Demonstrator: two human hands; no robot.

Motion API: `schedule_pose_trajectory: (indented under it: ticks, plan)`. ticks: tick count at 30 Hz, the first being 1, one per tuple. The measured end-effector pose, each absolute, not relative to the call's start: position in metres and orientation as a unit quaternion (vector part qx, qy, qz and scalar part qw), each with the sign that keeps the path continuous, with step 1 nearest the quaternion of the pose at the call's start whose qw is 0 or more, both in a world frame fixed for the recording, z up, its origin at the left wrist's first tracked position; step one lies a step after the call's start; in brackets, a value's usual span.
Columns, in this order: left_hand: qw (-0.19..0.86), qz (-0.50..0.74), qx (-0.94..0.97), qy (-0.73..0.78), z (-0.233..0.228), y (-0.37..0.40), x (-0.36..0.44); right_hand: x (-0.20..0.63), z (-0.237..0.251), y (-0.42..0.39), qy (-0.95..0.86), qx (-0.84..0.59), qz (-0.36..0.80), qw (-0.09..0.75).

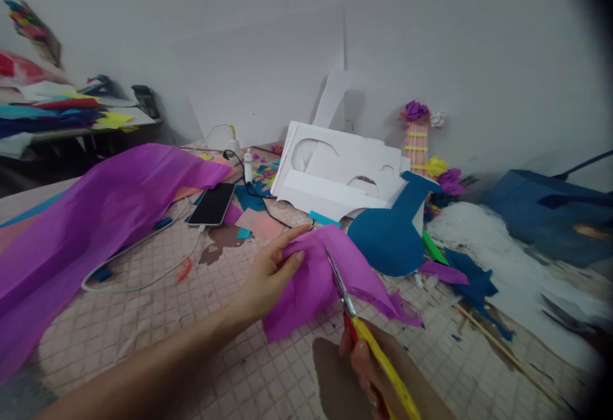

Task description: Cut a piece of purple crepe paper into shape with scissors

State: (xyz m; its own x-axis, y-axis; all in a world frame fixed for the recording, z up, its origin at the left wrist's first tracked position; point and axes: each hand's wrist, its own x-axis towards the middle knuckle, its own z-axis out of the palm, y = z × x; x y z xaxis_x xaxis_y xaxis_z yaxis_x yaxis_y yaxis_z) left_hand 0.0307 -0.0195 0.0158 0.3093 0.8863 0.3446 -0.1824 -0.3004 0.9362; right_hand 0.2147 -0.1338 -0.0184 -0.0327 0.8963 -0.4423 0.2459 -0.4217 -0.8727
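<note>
My left hand (271, 273) pinches the upper left edge of a piece of purple tissue paper (306, 292) between thumb and fingers. In my right hand (378, 362) is a pair of scissors with yellow and red handles (361, 330). The metal blades lie across the middle of the paper and point up and away from me; how far they are apart is hard to see. The paper's right end is ragged and droops toward the table. Just beyond it lies a blue vase-shaped cutout (387, 238).
A phone (212, 204) with a white cable lies left of centre, beside a long purple sheet (96, 216). White card cutouts (340, 171) lean at the back. Pliers (569, 318), a thin wooden stick (507, 353) and white fibre (483, 241) occupy the right side.
</note>
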Motion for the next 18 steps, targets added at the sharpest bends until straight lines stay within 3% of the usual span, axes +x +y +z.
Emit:
schedule_pose_trajectory:
  ticks: [7,18]
  plan:
    - [0.553,0.514,0.588,0.291,0.016,-0.020,0.030,0.215,-0.012,-0.136,-0.498,-0.600,0.552,0.294]
    - [0.633,0.512,0.498,0.300,0.014,-0.011,0.028,0.210,-0.001,-0.139,-0.563,-0.626,0.439,0.314]
